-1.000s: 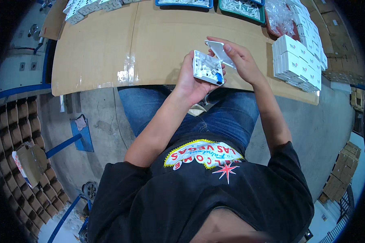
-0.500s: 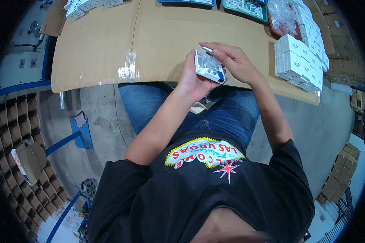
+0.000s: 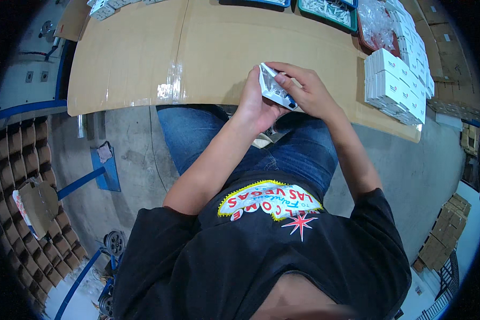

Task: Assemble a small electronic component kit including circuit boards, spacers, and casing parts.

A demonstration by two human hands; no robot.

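Observation:
My left hand (image 3: 255, 106) is wrapped round a small white box (image 3: 277, 102) from below and from its left side. The box is tilted, its top uncovered, with a clear plastic insert (image 3: 270, 85) and something dark blue at its near right corner. Over the box's far right side my right hand (image 3: 310, 92) is closed, thumb and fingers pinching a slim white piece (image 3: 268, 69). One end of that piece shows at the box's far edge; the rest is hidden by the fingers, so its kind cannot be made out. Both hands are above the table's near edge.
The cardboard-covered table (image 3: 128, 58) spans the front. White boxes (image 3: 392, 88) are stacked at its right, others (image 3: 102, 9) at far left. At the back are a green tray (image 3: 330, 22) of slim white pieces, a blue tray (image 3: 256, 4), and clear plastic pieces (image 3: 376, 24) in a reddish tray.
My right hand has come down and closer to the box, bringing the slim white piece to its far edge. My left hand still holds the box in nearly the same place.

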